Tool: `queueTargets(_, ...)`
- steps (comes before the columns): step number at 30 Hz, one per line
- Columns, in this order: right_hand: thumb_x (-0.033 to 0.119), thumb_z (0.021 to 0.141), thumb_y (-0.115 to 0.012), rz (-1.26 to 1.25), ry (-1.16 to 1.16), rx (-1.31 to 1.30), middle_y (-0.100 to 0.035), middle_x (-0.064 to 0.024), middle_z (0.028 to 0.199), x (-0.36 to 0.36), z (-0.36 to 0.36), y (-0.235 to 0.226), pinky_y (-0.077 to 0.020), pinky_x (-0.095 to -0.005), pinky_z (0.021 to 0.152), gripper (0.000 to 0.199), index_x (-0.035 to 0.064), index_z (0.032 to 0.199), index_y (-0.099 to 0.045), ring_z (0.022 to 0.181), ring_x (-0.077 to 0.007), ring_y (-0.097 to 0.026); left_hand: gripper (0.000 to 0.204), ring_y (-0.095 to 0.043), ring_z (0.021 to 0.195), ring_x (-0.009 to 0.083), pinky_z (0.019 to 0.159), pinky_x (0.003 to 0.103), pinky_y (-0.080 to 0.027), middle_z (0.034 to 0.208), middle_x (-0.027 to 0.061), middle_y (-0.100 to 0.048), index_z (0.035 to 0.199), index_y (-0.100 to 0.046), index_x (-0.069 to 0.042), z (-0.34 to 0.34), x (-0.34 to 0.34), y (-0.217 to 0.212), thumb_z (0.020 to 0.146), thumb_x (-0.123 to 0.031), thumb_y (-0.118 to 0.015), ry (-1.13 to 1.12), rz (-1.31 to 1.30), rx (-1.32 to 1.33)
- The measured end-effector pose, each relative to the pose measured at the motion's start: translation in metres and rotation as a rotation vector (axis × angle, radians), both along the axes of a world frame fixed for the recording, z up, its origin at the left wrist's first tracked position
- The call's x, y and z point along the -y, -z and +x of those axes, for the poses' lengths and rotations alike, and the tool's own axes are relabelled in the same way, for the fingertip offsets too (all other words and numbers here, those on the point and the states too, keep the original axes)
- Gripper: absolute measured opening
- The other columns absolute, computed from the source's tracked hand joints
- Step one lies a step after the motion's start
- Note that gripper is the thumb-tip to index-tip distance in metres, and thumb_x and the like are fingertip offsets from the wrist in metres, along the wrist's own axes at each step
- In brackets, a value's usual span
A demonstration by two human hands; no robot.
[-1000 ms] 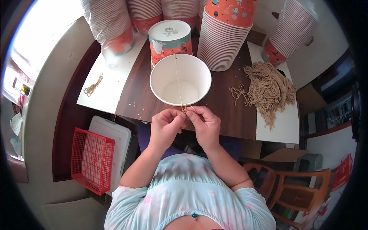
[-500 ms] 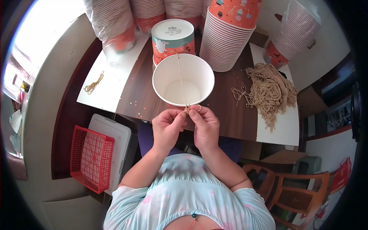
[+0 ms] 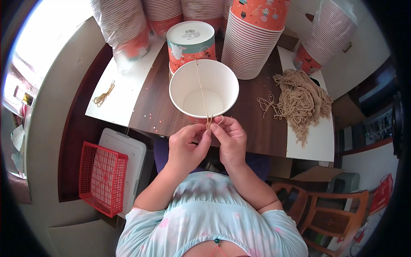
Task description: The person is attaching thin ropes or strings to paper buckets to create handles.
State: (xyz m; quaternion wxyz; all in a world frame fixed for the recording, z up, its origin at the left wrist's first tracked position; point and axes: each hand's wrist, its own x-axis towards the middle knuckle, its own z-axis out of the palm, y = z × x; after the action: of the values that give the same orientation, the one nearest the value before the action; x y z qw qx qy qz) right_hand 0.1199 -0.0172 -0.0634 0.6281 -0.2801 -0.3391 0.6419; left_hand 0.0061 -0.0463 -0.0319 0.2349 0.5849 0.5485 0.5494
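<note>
A tan string (image 3: 201, 88) runs from the far rim of a white-lined paper bucket (image 3: 180, 100) across its mouth to my fingers at the near rim. My left hand (image 3: 187, 143) pinches the string between thumb and fingertips. Beside it, my right hand (image 3: 231, 141) pinches the string too, with a small loop standing up by its index finger. The fingertips of both hands nearly meet just in front of the bucket. Whether a knot lies between them is too small to tell.
Behind stand an upturned printed bucket (image 3: 191, 34) and a tall nested bucket stack (image 3: 248, 47). A heap of tan strings (image 3: 303, 100) lies at right, a small string bundle (image 3: 104, 95) at left. Below the table's left side are a red basket (image 3: 102, 177) and a wooden chair (image 3: 334, 214) at right.
My left fingers have shifted their pinch, with the thumb now more upright against the string. The right hand stays almost in place, its loop still by the index finger.
</note>
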Motion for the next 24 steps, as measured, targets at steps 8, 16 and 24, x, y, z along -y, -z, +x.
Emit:
queueTargets(8,0.002,0.087,-0.064,0.027,-0.001,0.052,-0.067,-0.0091,0.097,-0.001,0.007,-0.003,-0.0513,-0.0243,0.081,0.018,-0.0017,0.104,-0.061,0.088,-0.0116,-0.064,0.021,-0.066,0.070,0.0234,0.062,0.032,-0.054,0.075,0.0094,-0.064,0.093,-0.065,-0.002,-0.008,-0.003,-0.020,0.073,-0.004,-0.071,-0.026,0.108,-0.430)
queueTargets(16,0.003,0.088,-0.062,-0.068,-0.025,-0.033,-0.068,-0.0106,0.097,-0.004,0.009,0.002,-0.0508,-0.0262,0.084,0.013,-0.0020,0.100,-0.063,0.088,-0.0139,-0.065,0.020,-0.065,0.080,0.0265,0.073,0.036,-0.054,0.088,0.0073,-0.067,0.092,-0.066,-0.005,-0.018,-0.015,-0.010,0.073,0.000,-0.069,0.143,0.324,-0.457)
queueTargets(24,0.003,0.089,-0.060,-0.068,-0.098,0.010,-0.068,-0.0123,0.096,-0.011,0.024,-0.006,-0.0513,-0.0287,0.086,0.012,-0.0029,0.099,-0.063,0.089,-0.0168,-0.066,0.022,-0.063,0.075,0.0237,0.069,0.035,-0.052,0.085,0.0055,-0.063,0.091,-0.067,-0.006,-0.026,-0.020,-0.016,0.070,0.000,-0.068,0.124,0.397,-0.577)
